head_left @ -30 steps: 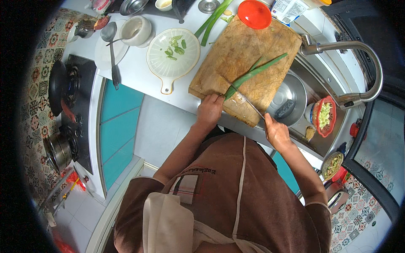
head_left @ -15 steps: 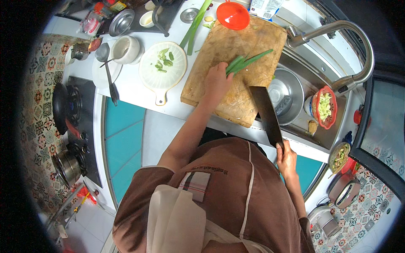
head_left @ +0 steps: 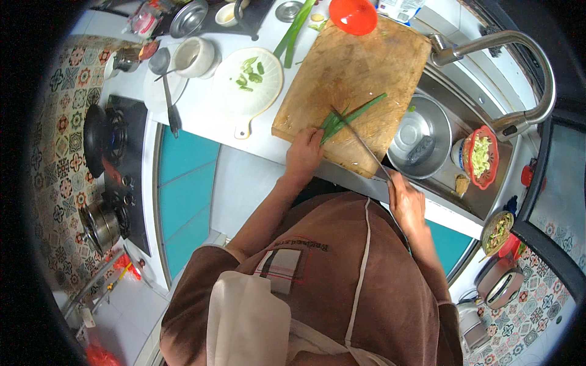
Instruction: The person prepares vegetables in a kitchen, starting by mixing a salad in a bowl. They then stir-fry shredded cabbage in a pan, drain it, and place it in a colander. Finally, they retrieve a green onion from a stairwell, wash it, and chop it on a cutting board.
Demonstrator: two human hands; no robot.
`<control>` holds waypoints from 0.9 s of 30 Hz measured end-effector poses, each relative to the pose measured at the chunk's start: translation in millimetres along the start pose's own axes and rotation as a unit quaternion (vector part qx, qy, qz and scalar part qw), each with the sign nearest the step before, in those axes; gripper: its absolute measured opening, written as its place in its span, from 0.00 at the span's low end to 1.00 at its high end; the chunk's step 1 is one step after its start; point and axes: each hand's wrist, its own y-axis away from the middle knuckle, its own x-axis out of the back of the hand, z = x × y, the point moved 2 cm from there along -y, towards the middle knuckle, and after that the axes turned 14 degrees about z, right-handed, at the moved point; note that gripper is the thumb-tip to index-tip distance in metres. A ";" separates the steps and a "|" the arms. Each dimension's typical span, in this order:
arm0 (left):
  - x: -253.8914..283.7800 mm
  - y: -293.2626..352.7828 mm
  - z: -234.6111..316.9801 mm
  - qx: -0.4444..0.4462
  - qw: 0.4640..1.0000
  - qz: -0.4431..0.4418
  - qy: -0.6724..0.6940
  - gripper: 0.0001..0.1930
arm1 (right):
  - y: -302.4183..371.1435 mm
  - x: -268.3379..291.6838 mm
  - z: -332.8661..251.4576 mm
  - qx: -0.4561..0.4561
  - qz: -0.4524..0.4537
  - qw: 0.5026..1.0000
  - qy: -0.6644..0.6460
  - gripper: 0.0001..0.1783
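On the wooden cutting board point(head_left: 329, 67) lies a bunch of green scallion leaves point(head_left: 357, 116). My left hand point(head_left: 306, 149) is closed on the near left end of the bunch, at the board's front edge. In my right hand point(head_left: 407, 200) is the handle of a cleaver point(head_left: 368, 150). Its blade stands edge-down across the scallions, seen almost edge-on from above, just right of my left fingers. Whether the blade has gone through the leaves cannot be made out.
Left of the board, a pale plate with a handle point(head_left: 249, 91) holds cut green pieces. A red bowl point(head_left: 353, 15) stands at the board's far edge. To the right, the sink holds a metal basin point(head_left: 421, 137) and a red bowl of chopped vegetables point(head_left: 482, 157) under the faucet point(head_left: 513, 39).
The scallions and my left hand have come nearer to the board's front edge. My right hand has raised the cleaver from beside the board and brought its blade onto the scallions.
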 end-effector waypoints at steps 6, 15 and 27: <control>12.1 3.4 12.0 -0.027 0.998 0.042 -0.049 0.17 | -26.4 -6.1 -10.6 0.080 -0.030 0.996 0.035 0.10; 0.1 12.1 -0.8 -0.034 0.997 0.069 -0.028 0.19 | -41.6 -8.2 -19.7 0.071 -0.058 0.995 0.045 0.16; 24.1 16.1 -13.5 0.026 1.000 -0.006 0.006 0.17 | -54.5 -46.7 -9.5 0.079 -0.066 0.993 0.058 0.13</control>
